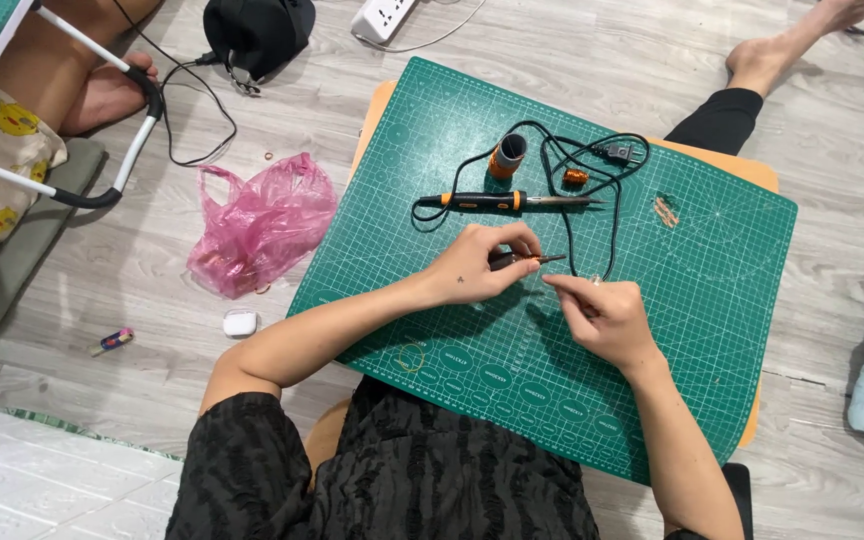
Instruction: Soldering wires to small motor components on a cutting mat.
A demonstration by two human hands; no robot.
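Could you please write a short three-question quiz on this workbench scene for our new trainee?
1. True or false: the soldering iron lies on the green cutting mat, untouched.
2. Which hand holds the dark pointed tool?
A. left hand
B. right hand
3. What lies on the floor left of the mat?

Key:
1. True.
2. A.
3. A pink plastic bag, with a small white case near it.

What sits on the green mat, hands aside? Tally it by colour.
Orange and black: 1, the soldering iron
Orange: 2, the small roll and the little spool
Black: 1, the plug
Tan: 1, the small bundle
Total: 5
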